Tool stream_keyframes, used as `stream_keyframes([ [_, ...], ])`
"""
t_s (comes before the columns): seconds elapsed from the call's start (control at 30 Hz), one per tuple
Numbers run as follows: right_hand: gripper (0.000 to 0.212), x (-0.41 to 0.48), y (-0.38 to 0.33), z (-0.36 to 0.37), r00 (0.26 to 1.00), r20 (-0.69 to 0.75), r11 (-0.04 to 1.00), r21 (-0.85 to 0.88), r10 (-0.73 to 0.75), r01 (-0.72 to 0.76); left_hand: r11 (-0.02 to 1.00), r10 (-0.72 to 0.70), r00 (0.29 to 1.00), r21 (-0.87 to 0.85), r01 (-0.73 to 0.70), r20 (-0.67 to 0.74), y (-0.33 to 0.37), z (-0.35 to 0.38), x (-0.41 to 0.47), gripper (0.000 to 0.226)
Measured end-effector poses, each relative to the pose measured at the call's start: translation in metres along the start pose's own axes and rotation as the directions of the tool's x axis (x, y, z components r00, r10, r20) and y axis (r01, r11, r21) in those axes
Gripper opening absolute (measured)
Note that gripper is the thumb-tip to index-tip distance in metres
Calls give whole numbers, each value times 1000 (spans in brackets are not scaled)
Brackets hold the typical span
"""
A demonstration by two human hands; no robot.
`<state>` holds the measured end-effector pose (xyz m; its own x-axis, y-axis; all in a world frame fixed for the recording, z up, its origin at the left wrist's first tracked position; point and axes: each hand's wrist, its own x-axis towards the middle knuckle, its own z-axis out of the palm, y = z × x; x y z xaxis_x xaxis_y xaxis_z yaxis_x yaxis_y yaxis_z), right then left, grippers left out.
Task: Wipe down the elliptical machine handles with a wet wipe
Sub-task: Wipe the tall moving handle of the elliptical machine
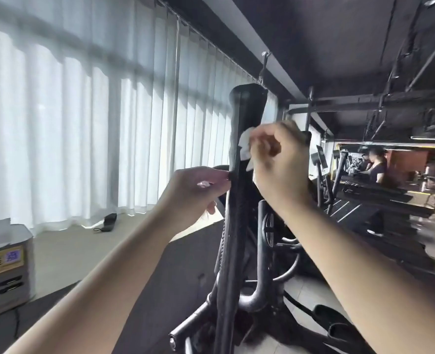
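Note:
A tall black elliptical handle (247,108) rises upright in the middle of the head view. My right hand (280,159) presses a crumpled white wet wipe (245,145) against the handle's right side, a little below its top. My left hand (198,192) grips the handle's left edge lower down with the fingertips, and something small, pale and crumpled shows in its fingers; I cannot tell what. The handle's lower shaft (227,290) runs down to the machine's black frame (259,290).
White curtains (83,123) cover the windows on the left. A grey box-shaped unit (5,267) stands at the lower left and a small black object (107,222) lies on the floor by the curtain. A mirror wall (395,180) on the right reflects more machines and a person.

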<state>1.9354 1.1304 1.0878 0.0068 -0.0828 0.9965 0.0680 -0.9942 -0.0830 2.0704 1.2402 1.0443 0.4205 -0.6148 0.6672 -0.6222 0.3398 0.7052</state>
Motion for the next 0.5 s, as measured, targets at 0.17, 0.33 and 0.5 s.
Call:
stream_keyframes([
  [0.17, 19, 44, -11, -3, 982, 99, 972, -157, -158, 172, 1000, -12, 999, -15, 13, 35, -4, -3, -5, 12],
  [0.33, 8, -35, -10, -14, 886, 416, 945, -152, -203, 288, 999, -29, 998, -17, 30, 49, -12, -4, -7, 13],
  [0.5, 16, -10, -11, -14, 852, 470, 926, -163, -230, 340, 999, -18, 999, -27, 19, 45, -16, -3, -8, 25],
])
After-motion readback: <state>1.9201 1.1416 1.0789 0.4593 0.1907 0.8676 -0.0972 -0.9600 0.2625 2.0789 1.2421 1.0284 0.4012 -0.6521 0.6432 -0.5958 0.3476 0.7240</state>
